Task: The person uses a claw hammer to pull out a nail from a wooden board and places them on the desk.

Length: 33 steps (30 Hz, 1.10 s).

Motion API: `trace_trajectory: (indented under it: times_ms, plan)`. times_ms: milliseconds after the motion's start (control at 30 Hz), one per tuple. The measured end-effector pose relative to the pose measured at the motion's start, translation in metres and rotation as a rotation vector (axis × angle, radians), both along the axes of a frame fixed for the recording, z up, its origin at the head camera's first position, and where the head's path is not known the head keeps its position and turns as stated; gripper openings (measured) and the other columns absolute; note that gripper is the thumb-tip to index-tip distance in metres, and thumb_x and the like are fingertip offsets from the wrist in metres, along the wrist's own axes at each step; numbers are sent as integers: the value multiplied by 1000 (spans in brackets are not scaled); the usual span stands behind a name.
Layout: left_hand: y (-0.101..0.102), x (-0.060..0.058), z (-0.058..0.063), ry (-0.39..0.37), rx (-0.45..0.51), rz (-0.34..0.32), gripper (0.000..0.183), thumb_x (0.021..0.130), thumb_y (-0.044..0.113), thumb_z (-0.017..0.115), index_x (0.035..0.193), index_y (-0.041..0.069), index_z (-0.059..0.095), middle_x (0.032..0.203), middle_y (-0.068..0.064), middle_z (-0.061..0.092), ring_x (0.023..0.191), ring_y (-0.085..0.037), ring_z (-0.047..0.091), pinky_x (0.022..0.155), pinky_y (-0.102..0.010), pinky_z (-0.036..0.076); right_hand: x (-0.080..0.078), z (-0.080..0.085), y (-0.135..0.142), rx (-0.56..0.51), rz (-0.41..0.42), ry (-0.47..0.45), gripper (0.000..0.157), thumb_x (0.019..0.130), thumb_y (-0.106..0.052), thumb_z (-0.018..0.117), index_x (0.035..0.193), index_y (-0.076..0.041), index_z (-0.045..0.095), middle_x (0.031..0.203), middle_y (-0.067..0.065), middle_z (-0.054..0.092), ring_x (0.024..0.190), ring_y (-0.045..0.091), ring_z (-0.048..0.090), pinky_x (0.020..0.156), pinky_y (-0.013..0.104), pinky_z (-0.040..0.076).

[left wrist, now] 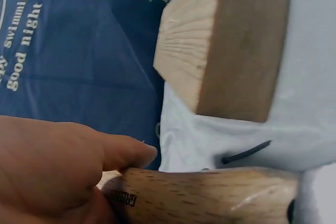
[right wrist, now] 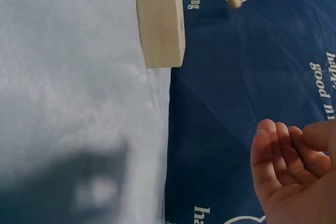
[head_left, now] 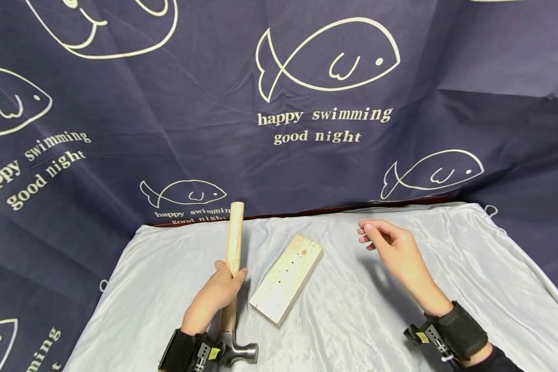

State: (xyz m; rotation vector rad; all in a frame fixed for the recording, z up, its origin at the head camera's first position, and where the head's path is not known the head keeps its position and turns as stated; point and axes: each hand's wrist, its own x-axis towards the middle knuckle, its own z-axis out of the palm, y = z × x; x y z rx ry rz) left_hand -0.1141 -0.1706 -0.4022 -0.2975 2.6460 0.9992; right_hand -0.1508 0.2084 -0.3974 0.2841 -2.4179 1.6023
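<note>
My left hand (head_left: 216, 294) grips a claw hammer by its wooden handle (head_left: 234, 237). The handle's bare end points to the back of the table, and the steel head (head_left: 246, 353) hangs toward the front, partly behind the wrist strap. To the right of the hammer lies a pale wooden block (head_left: 285, 281), its top marked by a row of small dark spots. A thin dark rod (left wrist: 247, 152), perhaps a nail, shows between block and handle in the left wrist view. My right hand (head_left: 390, 248) hovers right of the block, fingers loosely bent, with nothing visible in them.
A shiny light-grey cloth (head_left: 353, 320) covers the table. Behind and beside it hangs a dark blue curtain (head_left: 316, 170) with white fish outlines and lettering. Both wrists wear black straps (head_left: 462, 330) with small devices.
</note>
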Motion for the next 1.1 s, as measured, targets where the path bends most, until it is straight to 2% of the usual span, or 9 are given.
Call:
trace_trajectory:
  times_ms: [167, 233, 367, 500, 700, 800, 967, 1100]
  plan:
    - [0, 0, -7, -40, -44, -19, 61, 106, 33, 53, 131, -18, 31, 90, -20, 56, 82, -31, 59, 72, -44, 51, -1, -2, 4, 68, -26, 26, 27, 107, -26, 58, 121, -10, 74, 103, 6, 77, 88, 3, 72, 76, 20, 57]
    - [1, -2, -6, -36, -63, -25, 59, 105, 33, 55, 128, -18, 34, 88, -19, 56, 79, -30, 59, 70, -43, 50, -3, -4, 6, 108, -38, 47, 28, 108, -26, 57, 123, -10, 74, 104, 5, 77, 91, 3, 71, 80, 15, 54]
    - [1, -6, -3, -56, -104, -47, 66, 104, 30, 58, 134, -22, 31, 93, -24, 60, 84, -33, 63, 73, -46, 53, -4, -12, 11, 204, -63, 75, 30, 108, -29, 55, 126, -12, 73, 112, 2, 77, 99, -1, 68, 87, 9, 47]
    - [2, -6, -2, -72, -161, -52, 65, 103, 28, 60, 133, -24, 34, 94, -25, 60, 86, -35, 64, 73, -46, 53, -3, -19, 16, 280, -75, 68, 33, 108, -33, 54, 130, -16, 71, 123, -2, 74, 110, 2, 66, 93, 18, 49]
    - [3, -4, -3, -58, -210, -34, 54, 102, 26, 61, 122, -21, 42, 89, -23, 59, 83, -35, 64, 73, -47, 53, -1, -22, 19, 310, -82, 58, 39, 109, -36, 50, 138, -15, 66, 136, 1, 68, 123, 20, 64, 97, 43, 51]
    - [4, -3, -6, -48, -232, -28, 54, 101, 24, 62, 120, -22, 42, 90, -26, 58, 83, -37, 65, 74, -49, 54, 0, -23, 18, 318, -94, 71, 39, 109, -35, 50, 140, -15, 65, 139, 3, 67, 125, 23, 63, 95, 44, 51]
    - [6, -1, -13, -37, -272, -10, 54, 100, 23, 63, 120, -24, 41, 100, -34, 52, 88, -43, 62, 80, -53, 53, -1, -23, 17, 334, -98, 117, 40, 109, -33, 52, 142, -14, 63, 143, 7, 64, 133, 30, 59, 106, 47, 44]
    - [7, -1, -10, 26, -298, -1, 57, 99, 25, 65, 124, -20, 41, 106, -35, 49, 88, -44, 60, 77, -54, 52, -2, -22, 17, 348, -98, 134, 43, 109, -33, 52, 147, -13, 58, 148, 9, 59, 138, 34, 54, 111, 50, 40]
